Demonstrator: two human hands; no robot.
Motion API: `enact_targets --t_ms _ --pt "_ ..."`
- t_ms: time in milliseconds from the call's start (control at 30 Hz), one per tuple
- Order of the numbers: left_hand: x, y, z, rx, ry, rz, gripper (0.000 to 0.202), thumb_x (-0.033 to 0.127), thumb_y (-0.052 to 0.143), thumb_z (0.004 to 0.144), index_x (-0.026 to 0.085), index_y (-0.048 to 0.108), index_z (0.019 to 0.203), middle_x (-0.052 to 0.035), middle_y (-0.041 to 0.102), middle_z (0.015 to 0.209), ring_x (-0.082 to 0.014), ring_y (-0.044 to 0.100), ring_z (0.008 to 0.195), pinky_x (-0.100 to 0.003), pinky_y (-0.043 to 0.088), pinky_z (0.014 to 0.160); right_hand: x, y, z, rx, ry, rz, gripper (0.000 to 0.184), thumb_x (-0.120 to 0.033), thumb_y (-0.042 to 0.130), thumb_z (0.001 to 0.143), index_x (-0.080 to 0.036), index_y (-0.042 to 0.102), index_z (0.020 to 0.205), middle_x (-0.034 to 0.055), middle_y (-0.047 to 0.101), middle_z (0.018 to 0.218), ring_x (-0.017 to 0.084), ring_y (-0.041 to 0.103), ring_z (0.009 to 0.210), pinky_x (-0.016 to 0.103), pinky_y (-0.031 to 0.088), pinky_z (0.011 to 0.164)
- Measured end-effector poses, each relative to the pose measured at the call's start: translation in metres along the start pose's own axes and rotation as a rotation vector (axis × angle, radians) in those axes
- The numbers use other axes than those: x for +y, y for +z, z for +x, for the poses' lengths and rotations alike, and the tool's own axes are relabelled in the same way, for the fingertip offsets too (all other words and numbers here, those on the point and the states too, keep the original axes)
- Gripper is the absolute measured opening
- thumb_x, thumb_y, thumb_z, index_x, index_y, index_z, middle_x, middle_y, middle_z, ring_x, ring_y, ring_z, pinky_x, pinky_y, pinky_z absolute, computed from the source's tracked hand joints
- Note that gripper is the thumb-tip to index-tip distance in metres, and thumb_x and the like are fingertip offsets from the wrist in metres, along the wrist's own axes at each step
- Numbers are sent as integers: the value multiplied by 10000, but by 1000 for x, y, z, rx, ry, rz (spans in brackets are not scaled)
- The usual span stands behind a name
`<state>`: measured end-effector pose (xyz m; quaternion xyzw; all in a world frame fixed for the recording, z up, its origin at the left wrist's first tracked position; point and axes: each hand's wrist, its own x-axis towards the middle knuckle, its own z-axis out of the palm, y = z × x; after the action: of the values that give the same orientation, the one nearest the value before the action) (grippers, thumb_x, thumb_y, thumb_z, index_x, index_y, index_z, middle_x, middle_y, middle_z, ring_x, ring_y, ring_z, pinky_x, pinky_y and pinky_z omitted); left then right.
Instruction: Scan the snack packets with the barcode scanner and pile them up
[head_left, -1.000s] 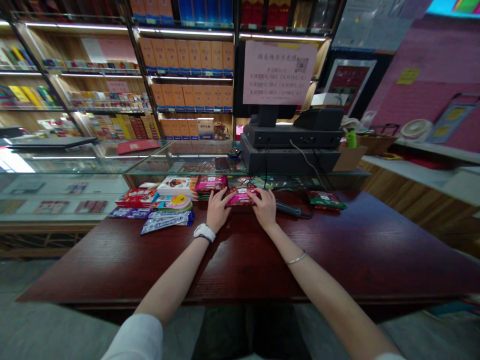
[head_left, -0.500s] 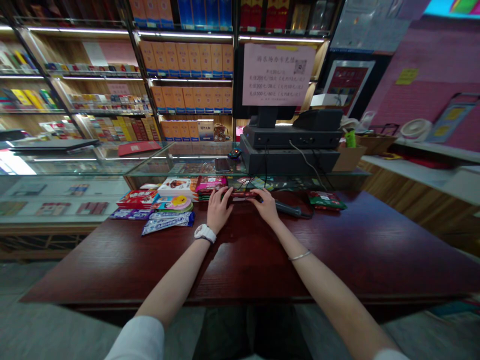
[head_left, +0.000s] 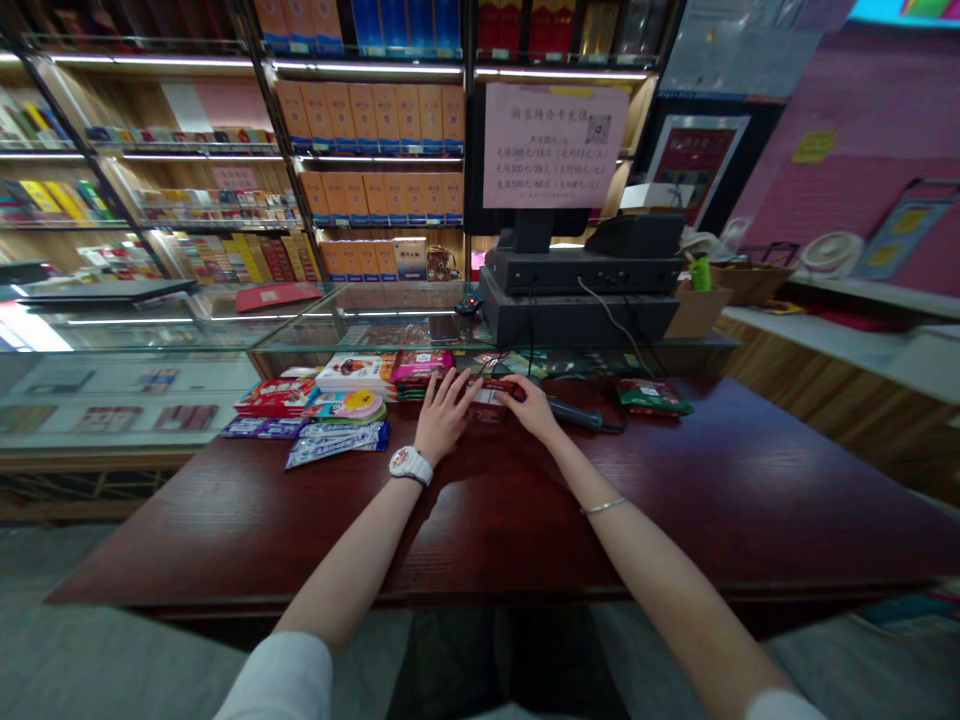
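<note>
I'm on a glossy, dark-red wooden counter with shiny foil snack wrappers on it, smooth glass on the display case alongside. That black terminal looks like matt plastic, I think, under a paper notice.

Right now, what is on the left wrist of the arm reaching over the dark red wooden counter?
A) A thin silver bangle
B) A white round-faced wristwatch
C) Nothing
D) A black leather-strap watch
B. The white wristwatch sits just behind the left hand, while the thin silver bangle is on the right arm.
</note>
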<state>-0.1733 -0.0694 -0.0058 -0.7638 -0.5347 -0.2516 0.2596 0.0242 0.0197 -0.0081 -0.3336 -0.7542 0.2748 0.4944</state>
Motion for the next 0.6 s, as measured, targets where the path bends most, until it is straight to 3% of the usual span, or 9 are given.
enact_targets --t_ms 100,233,400,500,600 --pt "0 0 0 -6 17 -28 745 163 602 781 256 380 1486 -94 422 1528 -287 332 1450 -528 165 1237 0 -1 0 -43 -16 -17 343 -462 631 807 -209 654 1038 45 707 965 230 650 886 403 515 875" --pt "1 1 -1 -3 4 -65 662 222 640 779 238 470 1419 -125 465 1487 -305 401 1408 -557 186 1225 -2 -3 -2 -44 -168 -202 356 -370 567 875 -208 628 1186 103 638 1204 252 590 1143 440 440 1036" --pt "0 3 -2 19 -60 -73 544 272 667 768 207 572 1299 -147 505 1442 -313 445 1369 -560 188 1226 -6 -4 -9 -177 -323 -544 628 -394 667 832 -258 474 1414 119 423 1488 290 394 1382 514 288 1159" --pt "-2 4 -2 18 -67 -84 516 303 679 756 200 595 1255 -153 533 1405 -316 476 1337 -564 188 1226 -6 -2 -13 -244 -355 -707 791 -409 760 750 -282 424 1454 114 360 1539 333 253 1461 585 172 1184" --pt "-2 5 -2 13 -60 -101 502 320 680 753 206 600 1235 -146 544 1384 -315 486 1323 -565 187 1227 -5 1 -14 -247 -380 -770 749 -372 749 752 -267 456 1433 129 385 1521 340 229 1472 602 134 1185"
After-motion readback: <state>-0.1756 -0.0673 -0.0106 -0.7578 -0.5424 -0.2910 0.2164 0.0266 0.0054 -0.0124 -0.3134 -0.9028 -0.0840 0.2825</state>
